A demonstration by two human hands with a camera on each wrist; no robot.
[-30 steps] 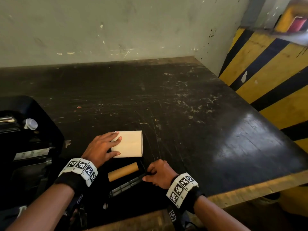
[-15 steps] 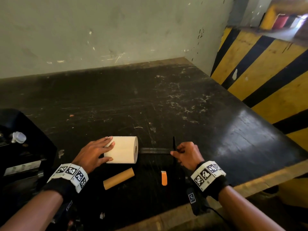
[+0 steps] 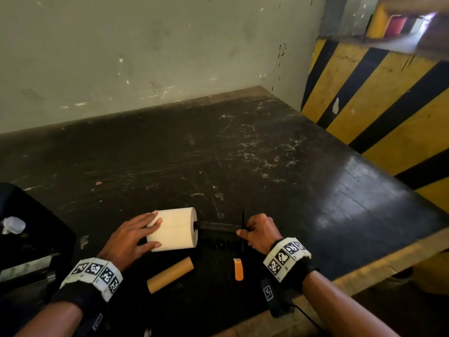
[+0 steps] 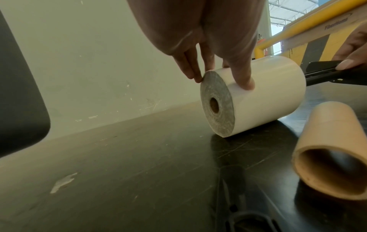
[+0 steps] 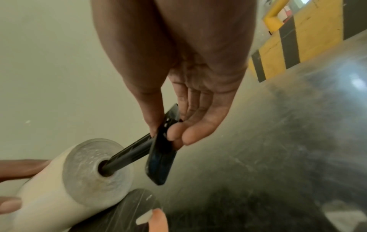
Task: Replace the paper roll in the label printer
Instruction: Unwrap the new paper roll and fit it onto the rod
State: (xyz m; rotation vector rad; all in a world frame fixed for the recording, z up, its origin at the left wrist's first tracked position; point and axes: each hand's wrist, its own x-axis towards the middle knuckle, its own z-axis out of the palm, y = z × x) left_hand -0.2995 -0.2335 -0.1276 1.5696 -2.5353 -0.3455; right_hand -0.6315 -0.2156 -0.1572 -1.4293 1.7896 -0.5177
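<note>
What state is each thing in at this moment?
paper roll, on its side, spindle tip in its core
spindle, mostly outside the roll
cardboard tube, empty, lying loose
orange piece, lying loose
left hand, grips paper roll
right hand, pinches spindle

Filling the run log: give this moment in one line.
left hand holds paper roll | right hand pinches spindle | spindle tip inside roll
</note>
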